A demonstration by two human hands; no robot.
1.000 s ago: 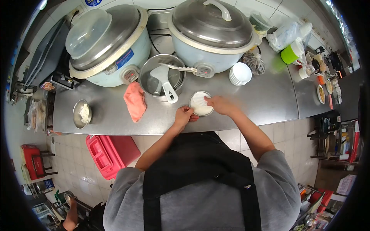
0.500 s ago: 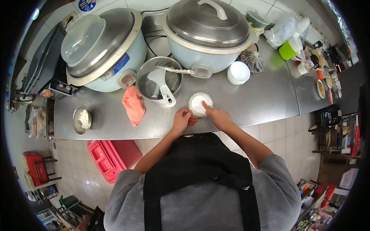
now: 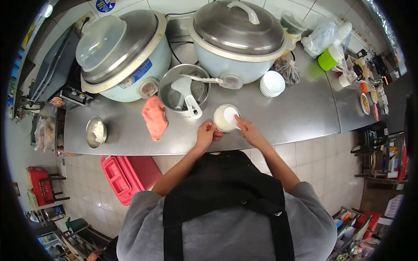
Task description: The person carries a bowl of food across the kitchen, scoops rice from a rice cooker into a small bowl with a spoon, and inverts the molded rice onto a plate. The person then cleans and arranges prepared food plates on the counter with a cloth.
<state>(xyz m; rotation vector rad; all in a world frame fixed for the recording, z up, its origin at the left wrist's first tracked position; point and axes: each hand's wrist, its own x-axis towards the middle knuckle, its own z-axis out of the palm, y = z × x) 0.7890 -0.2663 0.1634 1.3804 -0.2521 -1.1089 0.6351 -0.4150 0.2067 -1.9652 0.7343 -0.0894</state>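
A small round bowl (image 3: 220, 129) filled with white, grainy rice (image 3: 221, 114) stands near the counter's front edge. At its left rim, my left hand (image 3: 208, 133) has its fingers curled and the fingertips against the bowl. My right hand (image 3: 251, 132) pinches a small white disc-like dish (image 3: 231, 116), tilted over the right part of the bowl. Its exact kind is hard to make out. Behind the bowl, a white rice paddle (image 3: 188, 98) and another utensil rest in a metal pot (image 3: 164, 82).
Two large rice cookers (image 3: 239, 30) (image 3: 126, 48) line the back. On the counter (image 3: 300, 108) are stacked white bowls (image 3: 272, 84), an orange cloth (image 3: 155, 118) and a metal bowl (image 3: 96, 132) with white contents. A red cooler box (image 3: 130, 176) stands on the floor below.
The white dish has shifted from inside the bowl to its right side and tilted, uncovering rice. My right hand has moved slightly right with it; my left hand stays put.
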